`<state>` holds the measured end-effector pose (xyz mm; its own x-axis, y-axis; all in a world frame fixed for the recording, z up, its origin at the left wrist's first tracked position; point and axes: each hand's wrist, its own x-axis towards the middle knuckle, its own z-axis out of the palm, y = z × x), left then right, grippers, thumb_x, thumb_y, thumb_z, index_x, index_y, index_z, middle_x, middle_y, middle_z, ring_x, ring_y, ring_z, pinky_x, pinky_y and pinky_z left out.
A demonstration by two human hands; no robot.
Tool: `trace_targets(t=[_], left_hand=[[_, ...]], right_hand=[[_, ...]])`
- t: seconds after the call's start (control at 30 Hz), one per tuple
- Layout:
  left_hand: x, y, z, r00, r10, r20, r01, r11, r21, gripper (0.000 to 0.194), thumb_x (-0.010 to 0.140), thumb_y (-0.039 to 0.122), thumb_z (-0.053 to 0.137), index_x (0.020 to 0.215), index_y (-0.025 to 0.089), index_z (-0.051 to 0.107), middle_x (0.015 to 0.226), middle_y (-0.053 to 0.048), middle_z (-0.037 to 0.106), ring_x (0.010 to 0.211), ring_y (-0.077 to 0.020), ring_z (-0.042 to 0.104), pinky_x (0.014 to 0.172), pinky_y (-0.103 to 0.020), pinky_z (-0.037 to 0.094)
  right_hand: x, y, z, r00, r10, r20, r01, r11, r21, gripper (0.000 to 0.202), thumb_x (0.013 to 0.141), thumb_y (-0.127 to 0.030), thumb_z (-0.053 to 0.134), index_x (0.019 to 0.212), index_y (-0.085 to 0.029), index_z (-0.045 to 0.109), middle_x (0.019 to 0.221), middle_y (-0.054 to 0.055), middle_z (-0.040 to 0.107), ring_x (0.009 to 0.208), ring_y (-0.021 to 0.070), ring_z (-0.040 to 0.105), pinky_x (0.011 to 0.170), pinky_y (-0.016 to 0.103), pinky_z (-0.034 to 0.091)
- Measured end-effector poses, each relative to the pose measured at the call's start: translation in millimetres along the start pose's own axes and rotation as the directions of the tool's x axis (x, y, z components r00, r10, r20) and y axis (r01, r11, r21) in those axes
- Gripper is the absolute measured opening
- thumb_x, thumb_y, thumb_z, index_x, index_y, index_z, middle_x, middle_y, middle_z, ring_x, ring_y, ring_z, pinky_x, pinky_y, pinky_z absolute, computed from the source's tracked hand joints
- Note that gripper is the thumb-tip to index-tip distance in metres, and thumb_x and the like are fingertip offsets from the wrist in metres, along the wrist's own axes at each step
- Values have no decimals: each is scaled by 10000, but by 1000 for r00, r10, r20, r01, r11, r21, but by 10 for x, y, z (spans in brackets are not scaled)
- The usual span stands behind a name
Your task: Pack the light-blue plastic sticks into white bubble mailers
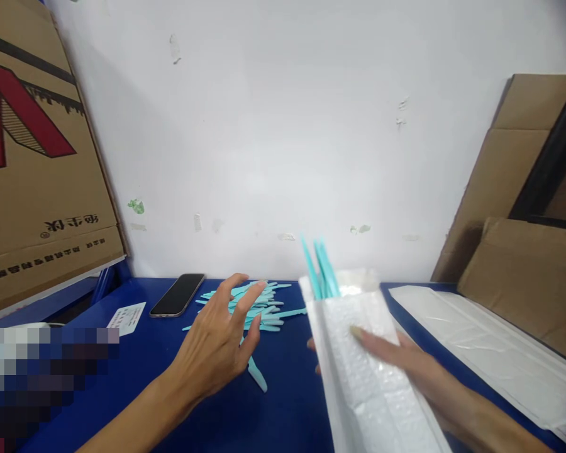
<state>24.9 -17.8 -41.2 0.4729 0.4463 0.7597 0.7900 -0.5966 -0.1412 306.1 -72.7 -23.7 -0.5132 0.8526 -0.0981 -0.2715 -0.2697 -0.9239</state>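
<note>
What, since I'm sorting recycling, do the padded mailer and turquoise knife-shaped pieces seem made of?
Padded mailer: probably plastic film over bubble padding, white, glossy, from its dimpled shine. Knife-shaped pieces: likely smooth moulded plastic, satin, from their even colour and repeated shape.

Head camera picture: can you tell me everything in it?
Table: 1, blue, in front
Wall: 1, white, behind
Knife-shaped pieces: uncountable, turquoise, mostly piled mid-table
Bubble envelope: 1, white, right of pile
Pieces in envelope: several, turquoise, poking out
Phone: 1, black, left of pile
Card: 1, white, beside phone
Flat packaging: count unclear, white, right
Printed cardboard: 1, brown, left
Plain cardboard: several, brown, right
Dark bar: 1, black, far right
Left hand: 1, open, at pile
Right hand: 1, holding envelope
</note>
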Motion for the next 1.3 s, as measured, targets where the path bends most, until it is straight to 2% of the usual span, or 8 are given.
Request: trace_targets(t=[0.2,0.43,0.57,0.63,0.73,0.87,1.13,1.3], left_hand=[[-53,46,58,991,85,104,-78,994,-71,499,952,142,450,1430,227,335,1356,-194,421,1145,-312,584,844,-471,582],[-75,173,-16,969,105,224,-23,940,-340,474,959,151,441,1418,250,372,1354,-154,463,1123,-250,600,914,-428,563],[-216,323,-80,940,62,336,171,765,-621,474,1010,289,395,1482,253,379,1399,-142,516,1246,-280,547,1000,-441,528],[-319,397,-57,933,-91,347,321,644,-694,497,1023,417,382,1503,290,388,1493,-125,473,1347,-331,470,1031,-500,500],[-374,469,20,830,-261,494,558,368,-744,523,966,499,519,1444,287,499,1430,-109,563,1295,-351,530,993,-491,525],[-227,492,67,716,-205,667,691,72,-719,483,908,501,632,1292,208,637,1231,-99,697,1055,-295,670,870,-379,565],[-239,453,64,629,-289,722,747,-35,-664,430,832,541,705,1093,200,718,1119,-69,713,1030,-272,647,857,-345,532],[-257,471,61,604,-353,715,754,-38,-656,464,843,586,665,1110,208,710,1142,-75,696,1067,-284,622,899,-362,521]], right_hand=[[-119,-155,-89,983,-143,-115,141,990,-31,486,866,-456,676,1288,-216,662,1318,113,663,1190,318,636,1021,438,505],[-122,-117,49,976,-98,-197,100,995,1,535,839,-464,698,1276,-157,665,1207,149,712,1189,350,628,1077,476,449],[-48,60,143,975,-77,-209,53,991,-121,626,857,-539,679,1351,-165,594,1240,134,690,1185,313,626,1121,476,393],[-12,163,216,981,-79,-176,36,971,-235,671,849,-578,676,1384,-191,558,1278,117,666,1198,299,609,1120,468,392],[41,284,309,991,-53,-123,14,954,-299,723,802,-622,702,1381,-217,549,1271,106,660,1158,300,622,1046,456,459],[130,327,305,964,-155,-217,82,947,-312,688,785,-653,695,1296,-203,602,1160,101,687,1037,275,654,955,410,506],[216,275,178,918,-334,-216,193,849,-492,477,877,-674,558,912,-199,595,704,-30,542,519,100,490,464,203,411],[205,318,129,900,-356,-251,154,799,-581,465,894,-655,544,813,-197,544,613,-55,415,494,92,428,436,198,361]])
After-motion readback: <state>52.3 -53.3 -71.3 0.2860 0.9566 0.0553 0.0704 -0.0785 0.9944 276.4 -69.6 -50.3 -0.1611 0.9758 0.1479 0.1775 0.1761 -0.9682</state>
